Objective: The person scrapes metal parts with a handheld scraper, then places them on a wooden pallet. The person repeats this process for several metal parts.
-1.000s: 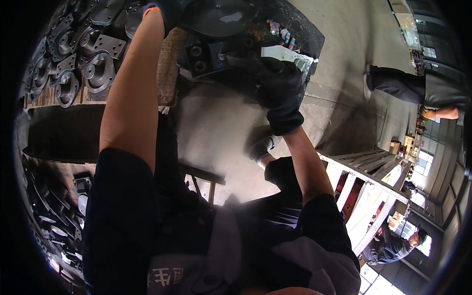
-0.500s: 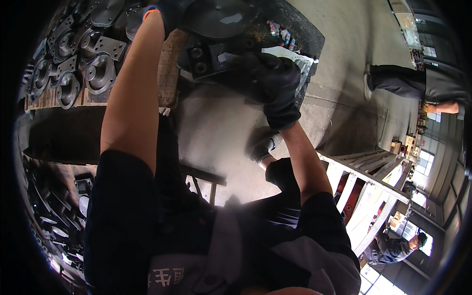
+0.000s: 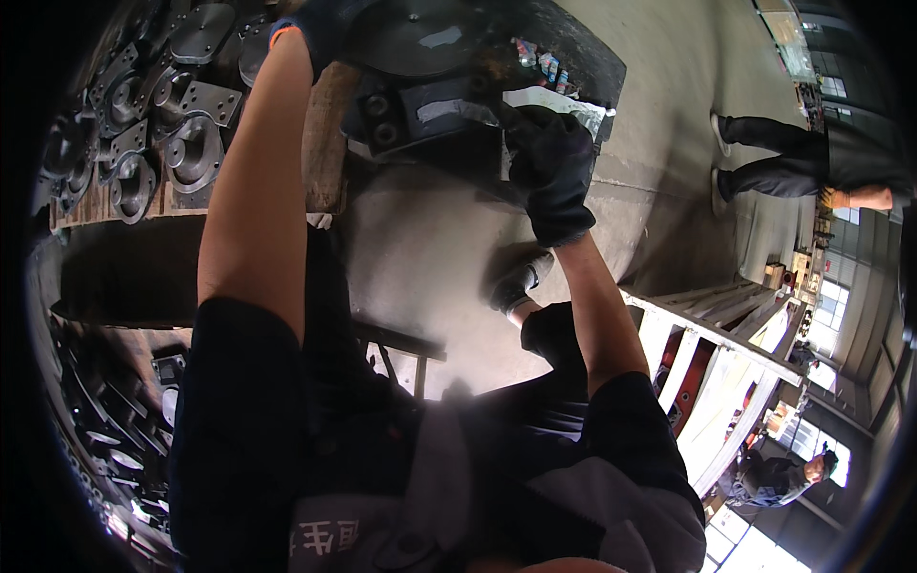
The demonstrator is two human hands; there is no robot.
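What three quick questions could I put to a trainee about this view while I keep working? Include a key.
1. Multiple choice: what colour glove is on the right hand? A) white B) black C) yellow
2. True or false: in the picture, the left hand is to the left of the round plate.
3. Count: how many rings show at the left end of the dark metal part just below that plate in the picture?

Key: 1. B; 2. true; 3. two.
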